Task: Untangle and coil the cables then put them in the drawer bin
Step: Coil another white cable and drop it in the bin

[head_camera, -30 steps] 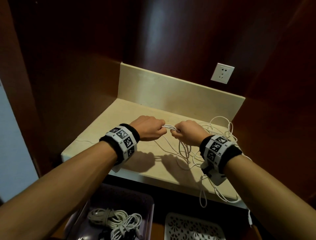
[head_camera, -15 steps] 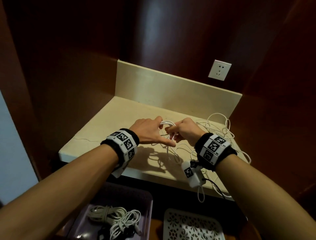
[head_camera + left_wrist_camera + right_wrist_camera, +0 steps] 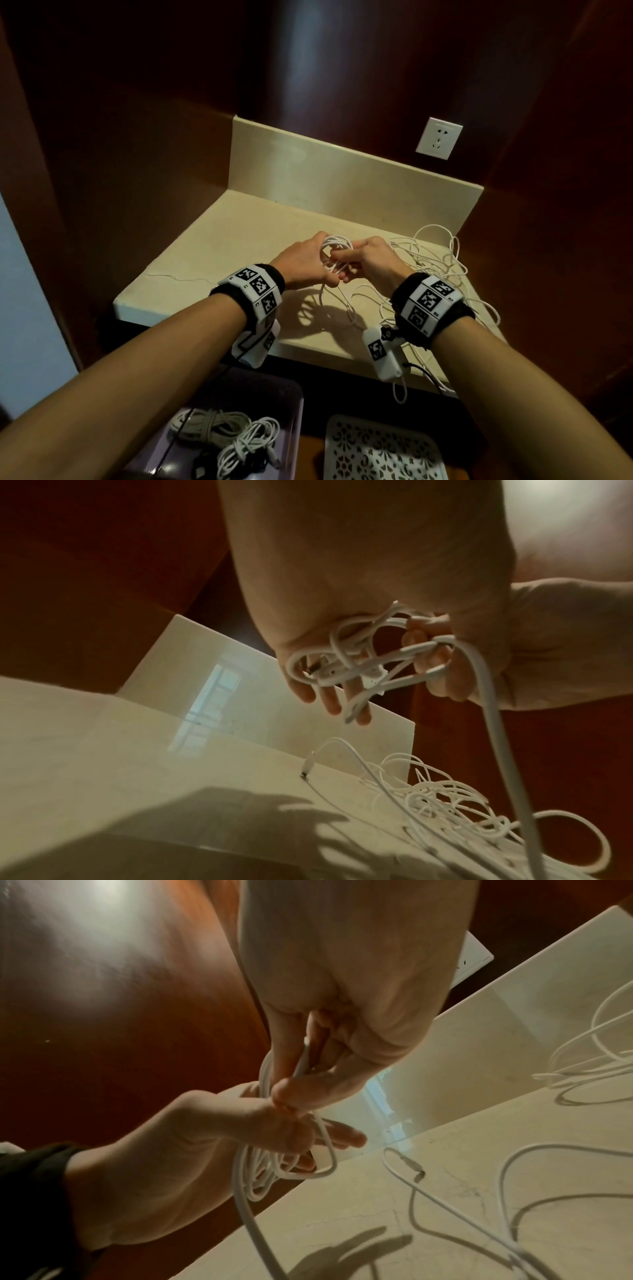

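Observation:
A white cable (image 3: pixel 337 245) is partly wound into small loops (image 3: pixel 346 656) around the fingers of my left hand (image 3: pixel 303 265), which hovers above the cream counter (image 3: pixel 219 246). The left thumb (image 3: pixel 291 1137) pinches the loops (image 3: pixel 260 1172) against the outstretched fingers. My right hand (image 3: pixel 371 262) is close beside the left and pinches a strand of the same cable (image 3: pixel 303 1058) between thumb and fingers. The rest of the cable trails down into a loose white tangle (image 3: pixel 435 263) on the counter's right side. A purple drawer bin (image 3: pixel 291 404) below holds coiled cables (image 3: pixel 233 435).
A white lattice tray (image 3: pixel 383 448) sits right of the bin. Dark wood walls close in the counter on three sides, with a socket (image 3: pixel 439 137) on the back right. One cable plug end (image 3: pixel 306 771) lies on the counter. Some strands hang over the front edge (image 3: pixel 399 394).
A second ago both fists held a short stretch of cable between them. Since then the left fingers have spread, and the right hand has laid loops of cable around them.

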Demonstrator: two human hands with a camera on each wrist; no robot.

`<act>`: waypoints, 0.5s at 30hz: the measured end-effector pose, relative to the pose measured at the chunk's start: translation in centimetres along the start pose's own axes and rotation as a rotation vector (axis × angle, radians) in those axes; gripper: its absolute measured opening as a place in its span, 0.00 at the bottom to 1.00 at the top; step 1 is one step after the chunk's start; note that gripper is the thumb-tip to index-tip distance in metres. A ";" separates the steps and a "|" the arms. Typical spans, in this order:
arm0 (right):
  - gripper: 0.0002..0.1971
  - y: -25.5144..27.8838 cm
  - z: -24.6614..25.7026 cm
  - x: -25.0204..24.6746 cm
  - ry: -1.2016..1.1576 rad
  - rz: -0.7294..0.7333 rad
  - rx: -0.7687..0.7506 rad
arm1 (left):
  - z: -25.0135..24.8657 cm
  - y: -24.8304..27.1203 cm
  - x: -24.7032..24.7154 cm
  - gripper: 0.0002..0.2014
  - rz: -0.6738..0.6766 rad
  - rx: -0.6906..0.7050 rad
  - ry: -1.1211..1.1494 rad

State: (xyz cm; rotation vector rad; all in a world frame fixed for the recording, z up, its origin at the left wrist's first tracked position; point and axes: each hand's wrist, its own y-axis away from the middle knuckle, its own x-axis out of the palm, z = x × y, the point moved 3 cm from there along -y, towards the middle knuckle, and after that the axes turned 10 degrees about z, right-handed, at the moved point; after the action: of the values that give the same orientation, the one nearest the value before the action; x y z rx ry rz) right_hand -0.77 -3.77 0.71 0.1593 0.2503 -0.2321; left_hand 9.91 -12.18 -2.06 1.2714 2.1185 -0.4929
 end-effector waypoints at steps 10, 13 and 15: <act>0.07 0.0 0.3 -0.4 0.099 -0.045 -0.069 | 0.1 -0.7 0.1 0.15 -0.005 0.014 0.113; 0.09 -0.2 0.3 -0.6 0.261 -0.105 -0.091 | 0.6 -0.9 0.2 0.07 -0.016 0.002 0.112; 0.09 -0.5 0.1 -0.8 0.427 -0.159 -0.086 | 0.6 -0.9 0.3 0.06 0.001 -0.019 0.068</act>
State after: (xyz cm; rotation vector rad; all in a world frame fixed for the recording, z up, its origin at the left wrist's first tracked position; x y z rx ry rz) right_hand -1.64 -4.09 0.95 0.1024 0.6976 -0.3437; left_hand 9.24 -12.78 -2.70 1.2955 2.1737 -0.4329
